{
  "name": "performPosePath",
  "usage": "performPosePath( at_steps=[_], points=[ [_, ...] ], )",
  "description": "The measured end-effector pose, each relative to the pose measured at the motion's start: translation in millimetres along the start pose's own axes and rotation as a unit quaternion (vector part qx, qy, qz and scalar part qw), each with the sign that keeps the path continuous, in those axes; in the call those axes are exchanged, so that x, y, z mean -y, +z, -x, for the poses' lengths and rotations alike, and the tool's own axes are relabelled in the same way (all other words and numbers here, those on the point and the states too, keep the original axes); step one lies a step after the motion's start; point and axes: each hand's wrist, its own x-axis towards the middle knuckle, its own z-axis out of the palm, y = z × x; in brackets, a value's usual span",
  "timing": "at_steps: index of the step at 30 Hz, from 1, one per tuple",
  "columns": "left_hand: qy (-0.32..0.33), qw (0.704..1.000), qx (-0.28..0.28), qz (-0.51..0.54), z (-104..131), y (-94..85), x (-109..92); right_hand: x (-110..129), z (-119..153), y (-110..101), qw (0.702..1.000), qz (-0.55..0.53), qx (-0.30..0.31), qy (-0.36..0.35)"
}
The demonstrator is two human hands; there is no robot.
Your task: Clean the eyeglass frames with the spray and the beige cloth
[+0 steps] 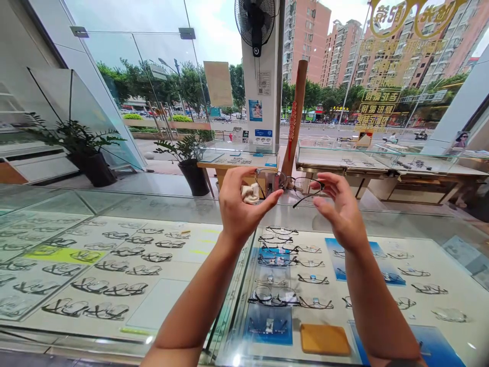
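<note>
Showcase of glass (183, 201), spread wide beneath the grip, with rows of spectacle frames (126, 290) below to the left and right. Far beyond the grip and to the left, a potted plant (93, 163); beyond and well above, a wall fan (255, 20) on a pillar. Over the showcase, left hand (239, 204) and right hand (340, 206), raised to about the same height. Nearer than the grip and lower right, a tan rectangular pad (324, 339), on or under the glass, hard to tell. Within the grip itself, a pair of thin-rimmed eyeglasses (283, 181), hung between both hands: one end within the curled fingers and thumb on the left, the other lightly pinched on the right, exact contact of the right thumb too small to tell. For good handling, best to bear on rims and hinges, never on the lenses; ease the left thumb outward if touching one. Match pressure at both ends, avoid any twist through the bridge, and tilt slowly against the daylight beyond. Inside the left palm, a crumpled pale cloth (250, 193); keep tucked, clear of the hinge.
</note>
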Motion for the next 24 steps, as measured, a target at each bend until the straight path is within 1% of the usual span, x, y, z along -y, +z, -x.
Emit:
performPosePath(
  at_steps=[2,5,8,13,18,24],
  points=[
    [-0.015,1.0,-0.018,-0.006,1.0,0.5,-0.5,0.7,2.1,3.3,0.998,0.046,-0.022,-0.022],
    [-0.026,0.999,-0.028,0.001,3.0,2.3,-1.5,3.2,4.9,9.7,0.993,0.089,-0.057,-0.045],
    [-0.04,0.999,-0.029,0.014,5.5,5.1,-2.8,4.8,6.0,14.3,0.99,0.1,-0.091,-0.049],
    [-0.063,0.997,-0.025,0.035,9.4,9.7,-6.0,4.7,6.4,16.3,0.985,0.109,-0.126,-0.053],
    [-0.069,0.997,-0.011,0.033,9.8,10.3,-7.4,6.2,8.5,15.7,0.977,0.142,-0.141,-0.075],
    [-0.056,0.998,0.012,0.038,8.2,9.2,-5.8,5.5,6.5,12.9,0.961,0.195,-0.158,-0.118]
  ],
)
